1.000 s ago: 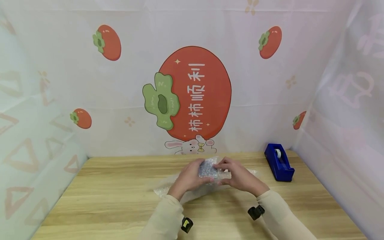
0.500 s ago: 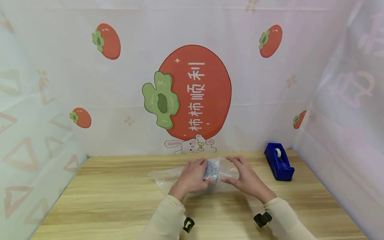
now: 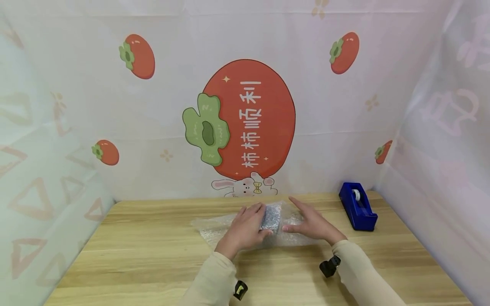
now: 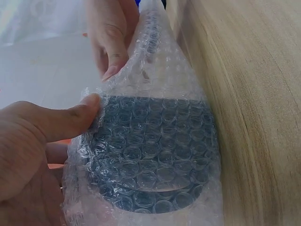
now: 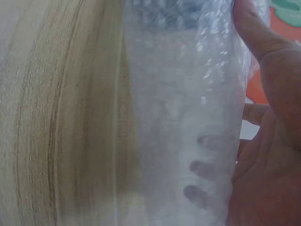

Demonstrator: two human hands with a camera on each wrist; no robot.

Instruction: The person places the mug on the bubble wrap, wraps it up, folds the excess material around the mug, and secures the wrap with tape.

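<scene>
A sheet of bubble wrap (image 3: 222, 233) is folded around a dark blue-grey object (image 4: 155, 136) with a rounded end. Its kind is blurred by the bubbles. My left hand (image 3: 246, 227) holds the bundle from the left. In the left wrist view that thumb presses on the near layer's edge, with the other fingers behind. My right hand (image 3: 314, 223) is at the wrap's right part, thumb and index finger spread apart in the head view. Through the thin layer in the right wrist view, fingertips (image 5: 202, 167) show behind the bubble wrap, while the thumb lies at its edge.
A blue tape dispenser (image 3: 357, 207) with a white roll stands at the back right of the wooden table (image 3: 153, 272). Behind the table hangs a white cloth (image 3: 160, 106) with printed persimmons. Similar cloth encloses both sides.
My right hand has spread its fingers and moved slightly right from the dark object. The wrap's right part now lies flatter and wider. My left hand has stayed on the bundle, shifting slightly.
</scene>
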